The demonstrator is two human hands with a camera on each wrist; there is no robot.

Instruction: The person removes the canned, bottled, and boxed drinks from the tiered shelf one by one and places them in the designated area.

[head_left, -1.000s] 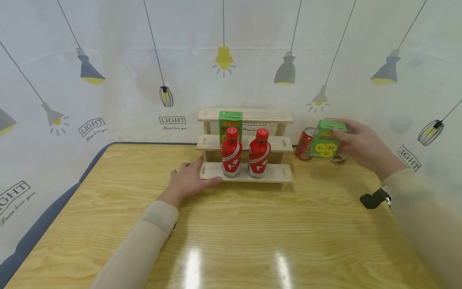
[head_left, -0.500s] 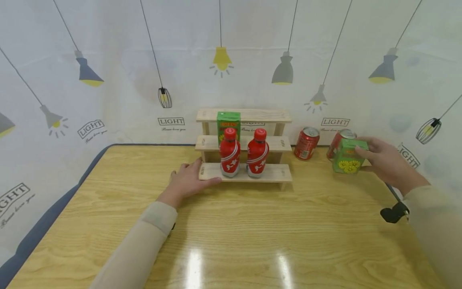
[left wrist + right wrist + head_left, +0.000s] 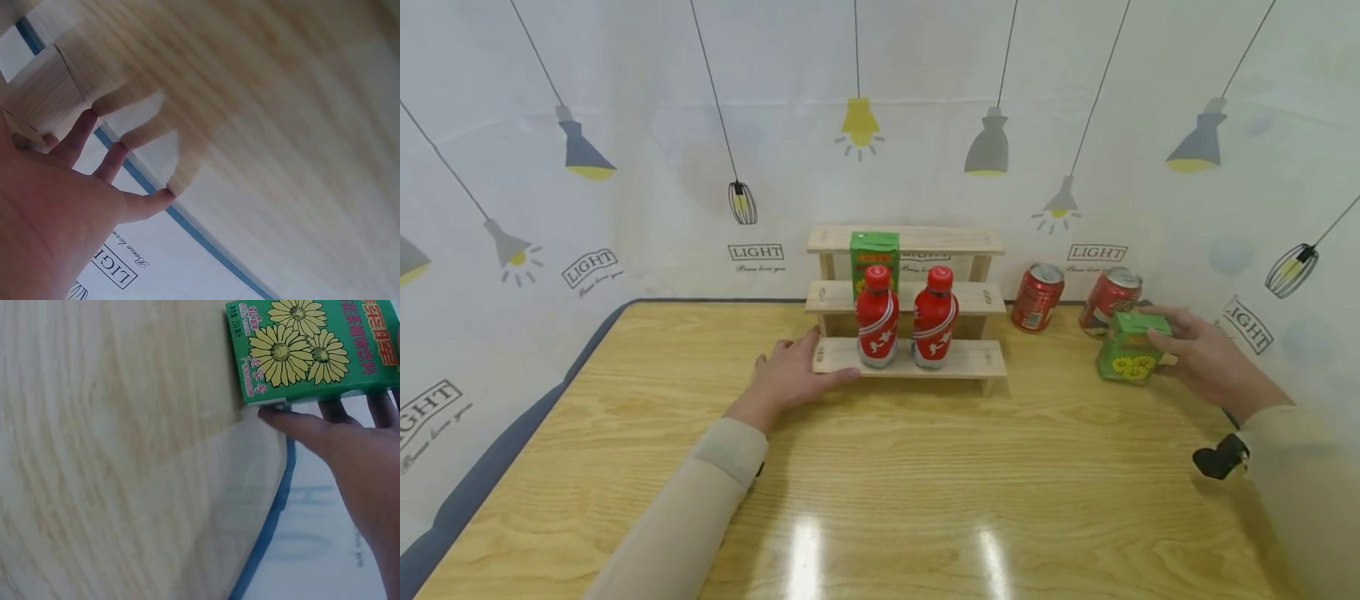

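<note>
Right fingers grip boxy green carton (flower-printed); left fingers, spread, touch stepped wooden rack.

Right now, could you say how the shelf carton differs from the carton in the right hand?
The shelf carton stands on the middle tier; the right hand grips the held carton. A red bottle partly hides the shelf carton, while the held carton's flowers show clearly. Both are green.

The sleeves are long and cream-coloured, with a rounded black attachment jutting out beside the right cuff.
</note>
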